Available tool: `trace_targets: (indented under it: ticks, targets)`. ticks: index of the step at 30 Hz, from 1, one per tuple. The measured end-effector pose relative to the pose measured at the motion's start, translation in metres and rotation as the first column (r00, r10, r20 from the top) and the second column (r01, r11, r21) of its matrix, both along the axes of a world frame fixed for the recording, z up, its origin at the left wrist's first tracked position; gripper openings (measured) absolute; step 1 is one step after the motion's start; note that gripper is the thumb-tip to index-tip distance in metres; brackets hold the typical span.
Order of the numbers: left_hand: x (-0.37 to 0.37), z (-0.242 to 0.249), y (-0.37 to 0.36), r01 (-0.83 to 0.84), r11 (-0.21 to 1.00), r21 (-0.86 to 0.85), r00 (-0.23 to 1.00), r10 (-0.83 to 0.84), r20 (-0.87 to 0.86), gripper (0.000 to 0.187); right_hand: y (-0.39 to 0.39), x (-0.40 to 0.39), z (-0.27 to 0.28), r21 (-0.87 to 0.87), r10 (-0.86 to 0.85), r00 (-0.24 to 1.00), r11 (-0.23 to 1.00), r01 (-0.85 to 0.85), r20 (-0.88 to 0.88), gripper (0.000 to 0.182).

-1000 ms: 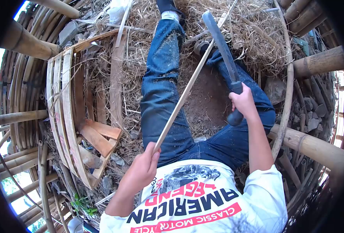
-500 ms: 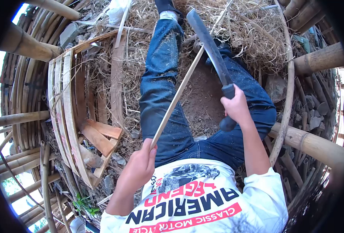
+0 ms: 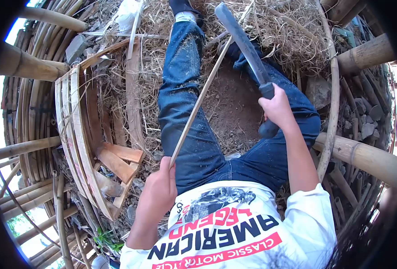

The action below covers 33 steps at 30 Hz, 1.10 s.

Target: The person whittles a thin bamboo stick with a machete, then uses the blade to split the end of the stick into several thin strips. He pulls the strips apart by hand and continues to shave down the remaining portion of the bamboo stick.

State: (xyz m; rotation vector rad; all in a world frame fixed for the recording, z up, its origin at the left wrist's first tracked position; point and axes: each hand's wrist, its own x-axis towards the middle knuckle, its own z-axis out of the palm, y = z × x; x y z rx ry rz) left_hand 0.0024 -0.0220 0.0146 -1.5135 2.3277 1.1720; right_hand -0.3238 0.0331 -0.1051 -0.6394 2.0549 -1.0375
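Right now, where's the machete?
In the head view, the machete is right of centre in the upper half, its handle in the right hand and its blade crossing in front of the wooden strip.

Bright daylight | white glare with blue fringing, left edge | fisheye bowing, black corners | lower right blurred

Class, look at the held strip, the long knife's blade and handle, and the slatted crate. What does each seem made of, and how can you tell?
Strip: probably split bamboo or wood, unpainted; pale tan, slender, slightly bent.
Blade: metal, likely steel; grey with a dull sheen.
Handle: perhaps plastic or rubber; dark, rounded end.
Slatted crate: wood, seemingly unvarnished; pale, flat slats.
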Motion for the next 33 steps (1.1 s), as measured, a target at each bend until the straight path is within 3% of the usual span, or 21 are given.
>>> trace_targets:
  ticks: [1, 2, 5, 7, 9, 10, 13, 17, 22, 26, 28, 33]
  targets:
    - [-0.001, -0.001, 0.0, 0.006, 1.0, 0.004, 1.0, -0.007, 0.018, 0.01, 0.001, 0.009, 0.013, 0.095, 0.011, 1.0, 0.995, -0.012, 0.009, 0.029]
    - [-0.006, -0.006, -0.001, 0.021, 0.999, -0.027, 1.0, -0.021, 0.016, 0.01, 0.013, 0.029, 0.005, -0.029, 0.169, 0.949, 0.983, -0.184, -0.265, 0.028]
    - [-0.007, -0.009, -0.006, 0.031, 1.0, -0.001, 0.999, -0.031, -0.009, 0.01, 0.024, 0.062, 0.021, 0.013, 0.157, 0.987, 0.988, -0.157, 0.023, 0.029]
    - [-0.007, -0.01, -0.006, 0.044, 0.999, 0.0, 0.998, -0.044, -0.05, 0.009, 0.033, 0.063, 0.016, -0.02, 0.194, 0.979, 0.98, -0.196, -0.066, 0.029]
    - [-0.006, -0.01, -0.009, 0.049, 0.999, -0.009, 0.995, -0.05, -0.085, 0.009, 0.03, 0.046, 0.019, -0.04, 0.241, 0.97, 0.969, -0.243, -0.032, 0.029]
    - [-0.006, -0.009, -0.008, 0.052, 0.999, -0.009, 0.994, -0.052, -0.091, 0.009, 0.026, 0.037, 0.01, -0.049, 0.247, 0.96, 0.966, -0.255, -0.128, 0.027]
    - [-0.007, -0.007, -0.01, 0.071, 0.997, -0.033, 0.99, -0.074, -0.117, 0.009, 0.009, 0.019, -0.011, -0.036, 0.041, 0.996, 0.998, -0.044, -0.08, 0.022]
    - [-0.006, -0.013, -0.013, 0.02, 0.999, 0.046, 0.995, -0.016, -0.101, 0.011, 0.011, 0.043, -0.013, -0.088, 0.023, 0.975, 0.995, -0.043, -0.22, 0.02]
    - [-0.008, -0.016, -0.013, 0.016, 0.995, 0.095, 0.996, -0.008, -0.085, 0.01, 0.031, 0.076, 0.018, 0.012, 0.051, 0.994, 0.999, -0.05, -0.098, 0.023]
    - [-0.009, -0.019, -0.011, 0.003, 0.992, 0.128, 0.999, 0.003, -0.049, 0.01, 0.039, 0.08, 0.01, -0.036, 0.019, 0.993, 0.999, -0.023, -0.113, 0.025]
    - [-0.005, -0.027, -0.013, 0.024, 0.995, 0.1, 0.996, -0.015, -0.085, 0.01, 0.042, 0.083, 0.022, 0.003, 0.13, 0.99, 0.991, -0.13, -0.053, 0.027]
    - [-0.005, -0.026, -0.014, 0.027, 0.994, 0.102, 0.994, -0.016, -0.112, 0.011, 0.05, 0.093, 0.021, -0.004, 0.156, 0.987, 0.988, -0.157, -0.03, 0.033]
